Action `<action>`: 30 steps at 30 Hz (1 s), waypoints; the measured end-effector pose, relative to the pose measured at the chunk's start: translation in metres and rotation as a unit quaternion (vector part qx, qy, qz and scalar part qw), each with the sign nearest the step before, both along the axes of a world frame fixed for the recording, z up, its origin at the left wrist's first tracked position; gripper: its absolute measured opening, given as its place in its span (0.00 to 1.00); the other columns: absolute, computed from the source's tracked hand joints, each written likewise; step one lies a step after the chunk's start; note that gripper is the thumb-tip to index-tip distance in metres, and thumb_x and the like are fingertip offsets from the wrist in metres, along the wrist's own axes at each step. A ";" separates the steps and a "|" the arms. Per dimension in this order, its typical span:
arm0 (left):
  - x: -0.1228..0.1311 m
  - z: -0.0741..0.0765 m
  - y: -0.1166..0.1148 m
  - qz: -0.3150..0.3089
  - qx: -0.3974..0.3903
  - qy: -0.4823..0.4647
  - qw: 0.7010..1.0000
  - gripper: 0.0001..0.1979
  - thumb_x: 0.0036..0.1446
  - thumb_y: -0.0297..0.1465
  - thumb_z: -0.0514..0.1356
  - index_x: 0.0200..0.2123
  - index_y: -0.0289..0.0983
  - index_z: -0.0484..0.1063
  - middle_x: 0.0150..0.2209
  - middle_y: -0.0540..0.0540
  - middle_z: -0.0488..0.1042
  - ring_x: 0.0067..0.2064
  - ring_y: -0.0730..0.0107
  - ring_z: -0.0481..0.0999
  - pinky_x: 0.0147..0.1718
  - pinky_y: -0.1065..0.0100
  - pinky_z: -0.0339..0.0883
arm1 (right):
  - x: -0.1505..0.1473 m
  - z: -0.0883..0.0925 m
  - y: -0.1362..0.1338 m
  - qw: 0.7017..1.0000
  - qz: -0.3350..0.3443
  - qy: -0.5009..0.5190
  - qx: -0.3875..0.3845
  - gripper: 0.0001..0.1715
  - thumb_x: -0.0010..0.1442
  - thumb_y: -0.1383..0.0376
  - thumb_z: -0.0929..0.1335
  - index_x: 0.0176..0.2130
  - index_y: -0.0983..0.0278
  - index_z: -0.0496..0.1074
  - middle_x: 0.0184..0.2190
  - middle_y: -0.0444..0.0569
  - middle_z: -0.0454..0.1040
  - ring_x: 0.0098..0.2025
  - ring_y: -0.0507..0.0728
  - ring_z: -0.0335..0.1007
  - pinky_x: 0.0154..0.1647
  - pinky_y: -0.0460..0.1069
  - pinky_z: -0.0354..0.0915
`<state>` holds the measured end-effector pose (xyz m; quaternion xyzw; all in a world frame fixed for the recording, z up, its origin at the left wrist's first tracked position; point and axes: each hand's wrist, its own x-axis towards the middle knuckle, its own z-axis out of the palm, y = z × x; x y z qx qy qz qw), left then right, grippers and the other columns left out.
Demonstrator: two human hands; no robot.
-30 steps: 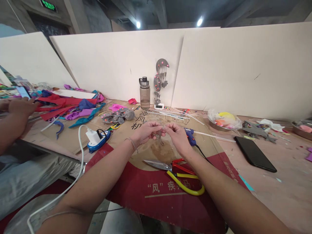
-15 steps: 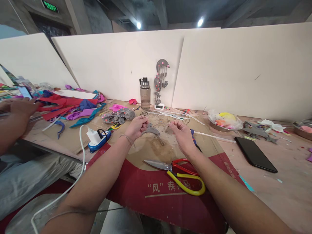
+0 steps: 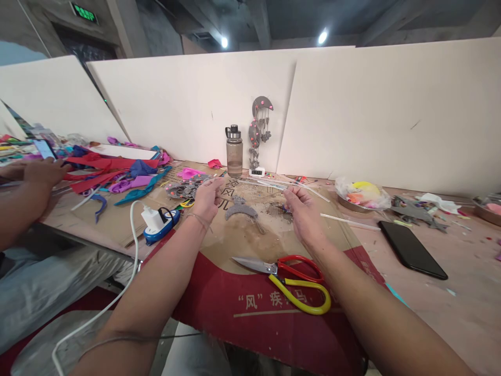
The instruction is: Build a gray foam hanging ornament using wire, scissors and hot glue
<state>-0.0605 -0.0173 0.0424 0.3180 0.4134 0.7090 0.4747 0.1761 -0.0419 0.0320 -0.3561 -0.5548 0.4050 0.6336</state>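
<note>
My left hand (image 3: 209, 199) is closed in a pinch above the cardboard, left of a grey felt crescent (image 3: 241, 211). My right hand (image 3: 301, 209) pinches too, on the crescent's other side. A thin strand, seemingly grey yarn, ran between the fingers a moment earlier; it is too fine to follow now. The crescent lies flat on the cardboard (image 3: 230, 250), with a small grey felt piece (image 3: 238, 199) just behind it. Nearer me lie scissors (image 3: 270, 269) with one red and one yellow handle, below and between my hands.
A bottle (image 3: 234, 154) and a small white clock (image 3: 257, 172) stand by the white board. To the left are a blue power strip (image 3: 160, 230) and coloured cloth scraps (image 3: 117, 169). A phone (image 3: 410, 249) lies right. Another person's hand (image 3: 43, 172) is far left.
My hands have moved apart, the left one leftward and the right one rightward and slightly forward. More of the grey crescent and the printed cardboard shows between them.
</note>
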 end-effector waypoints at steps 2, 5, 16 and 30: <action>-0.006 0.002 0.002 0.066 0.024 -0.022 0.997 0.13 0.47 0.25 0.63 0.23 0.37 0.58 0.15 0.61 0.48 0.14 0.85 0.45 0.14 0.76 0.35 | 0.001 0.001 0.000 1.000 -0.003 0.006 0.004 0.13 0.55 0.54 0.69 0.30 0.61 0.67 0.24 0.39 0.60 0.25 0.49 0.52 0.28 0.46 0.52; -0.014 0.005 0.003 0.144 0.057 -0.048 0.987 0.16 0.49 0.25 0.62 0.22 0.38 0.54 0.14 0.61 0.47 0.14 0.84 0.45 0.14 0.75 0.38 | 0.002 0.000 0.001 1.000 -0.006 0.005 0.005 0.14 0.55 0.54 0.69 0.30 0.61 0.67 0.23 0.39 0.60 0.25 0.49 0.52 0.28 0.46 0.53; -0.022 0.006 0.009 0.106 0.083 -0.097 0.986 0.17 0.49 0.29 0.65 0.22 0.37 0.56 0.15 0.61 0.48 0.14 0.85 0.45 0.14 0.77 0.38 | 0.000 0.000 0.000 1.000 -0.010 0.012 -0.011 0.14 0.53 0.54 0.69 0.29 0.61 0.67 0.21 0.38 0.58 0.23 0.49 0.49 0.26 0.47 0.50; 0.062 -0.018 -0.029 -0.366 -0.004 0.197 0.910 0.20 0.44 0.47 0.68 0.24 0.34 0.73 0.16 0.55 0.59 0.19 0.82 0.46 0.18 0.70 0.38 | -0.014 -0.018 -0.002 0.996 0.008 -0.078 -0.039 0.14 0.49 0.55 0.70 0.28 0.64 0.70 0.24 0.42 0.68 0.28 0.51 0.58 0.32 0.48 0.56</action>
